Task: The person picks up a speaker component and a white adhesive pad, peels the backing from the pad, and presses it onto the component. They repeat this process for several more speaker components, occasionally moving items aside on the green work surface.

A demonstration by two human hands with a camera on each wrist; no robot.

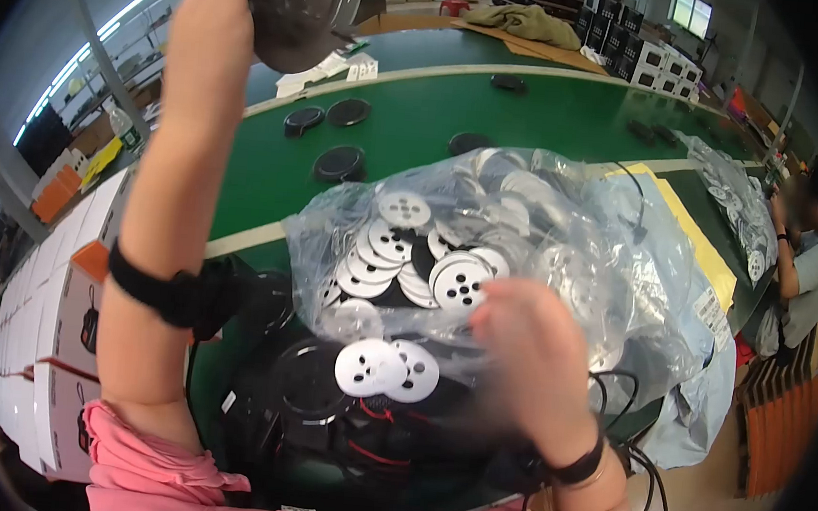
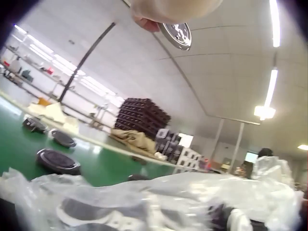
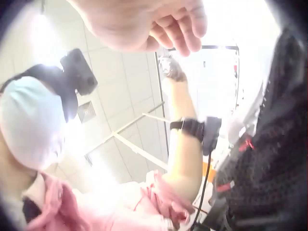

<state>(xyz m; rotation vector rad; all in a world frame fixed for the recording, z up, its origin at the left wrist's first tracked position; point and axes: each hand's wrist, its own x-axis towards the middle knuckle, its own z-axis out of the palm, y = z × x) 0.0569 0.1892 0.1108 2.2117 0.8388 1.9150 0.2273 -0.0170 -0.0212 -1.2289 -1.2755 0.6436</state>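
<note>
High at the upper left of the head view, my left hand [image 1: 220,0] holds a round black part [image 1: 298,11]; the left wrist view shows its shiny rim [image 2: 178,36] beside the fingers. My right hand [image 1: 537,357], blurred in the head view, is over the right side of a clear plastic bag [image 1: 562,258] of white discs with holes [image 1: 461,284]. In the right wrist view the right hand [image 3: 144,24] has loosely bent fingers, with nothing seen in them. Two overlapping white discs [image 1: 362,367] lie in front of the bag, above black material with red strands [image 1: 382,412].
Several round black parts [image 1: 339,164] lie on the green table [image 1: 261,181]. White boxes [image 1: 68,315] are stacked at the left. Black cables [image 1: 648,457] hang near the right forearm. Another person [image 1: 806,277] is at the far right, by a second bag [image 1: 743,219].
</note>
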